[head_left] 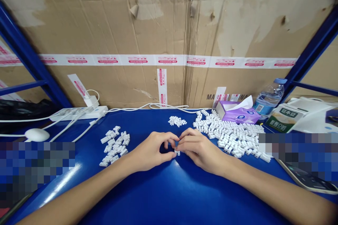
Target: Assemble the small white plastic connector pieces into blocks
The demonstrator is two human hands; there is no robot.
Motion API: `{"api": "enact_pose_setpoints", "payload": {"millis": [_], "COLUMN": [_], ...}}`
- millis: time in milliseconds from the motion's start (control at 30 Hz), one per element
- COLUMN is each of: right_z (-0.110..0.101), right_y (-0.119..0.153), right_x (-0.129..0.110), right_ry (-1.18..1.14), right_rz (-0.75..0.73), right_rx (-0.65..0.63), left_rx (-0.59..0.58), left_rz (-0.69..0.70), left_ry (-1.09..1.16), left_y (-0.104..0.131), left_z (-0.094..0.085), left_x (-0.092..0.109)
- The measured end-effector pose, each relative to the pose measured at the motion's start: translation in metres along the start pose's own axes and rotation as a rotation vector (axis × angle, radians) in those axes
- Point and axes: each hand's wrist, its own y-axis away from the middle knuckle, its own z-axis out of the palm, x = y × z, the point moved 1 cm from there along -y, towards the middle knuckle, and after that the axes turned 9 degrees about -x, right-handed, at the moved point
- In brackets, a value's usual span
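Fingers partly hide the white piece; phone partly blurred.

Two hands, three piles of white pieces, one table.
The pieces run too many to count; also seen are one water bottle, one tissue box and one power strip.

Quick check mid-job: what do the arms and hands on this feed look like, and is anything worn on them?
The slender, ungloved left hand and slender, ungloved right hand join slim, bare forearms. No sleeve, watch, bracelet, cable or marking shows on either side. No ring shows on the visible fingers; some are partly hidden.
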Motion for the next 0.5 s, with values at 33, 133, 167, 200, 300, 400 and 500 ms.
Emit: {"api": "enact_pose_setpoints", "payload": {"millis": [33,133,167,200,300,400,500], "right_z": [0.0000,-0.0002,-0.0003,-0.0005,-0.0011,-0.0016,-0.0019], "right_y": [0.0002,0.0008,0.0008,0.0008,0.0006,0.0004,0.0001], "right_x": [0.0000,-0.0003,-0.0005,-0.0007,-0.0015,-0.0025,-0.0035], "right_ry": [0.008,0.018,0.018,0.018,0.020,0.025,0.033], "right_rz": [0.000,0.005,0.008,0.009,0.009,0.008,0.004], "right_rx": [-0.003,-0.010,-0.014,-0.018,-0.028,-0.033,-0.035], "left_rx": [0.000,-0.003,-0.003,-0.004,-0.001,0.000,0.002], "left_rz": [0.001,0.001,0.000,-0.002,-0.007,-0.004,-0.003], "left_ry": [-0.001,-0.006,-0.008,-0.010,-0.013,-0.014,-0.023], "left_y": [-0.0002,-0.0005,-0.0004,-0.0003,0.0003,0.0012,0.0017], "left_z": [-0.0001,-0.0005,-0.0005,-0.0004,0.0001,0.0009,0.0014], "left_x": [0.0002,0.0009,0.0010,0.0011,0.0001,-0.0015,-0.0024]}}
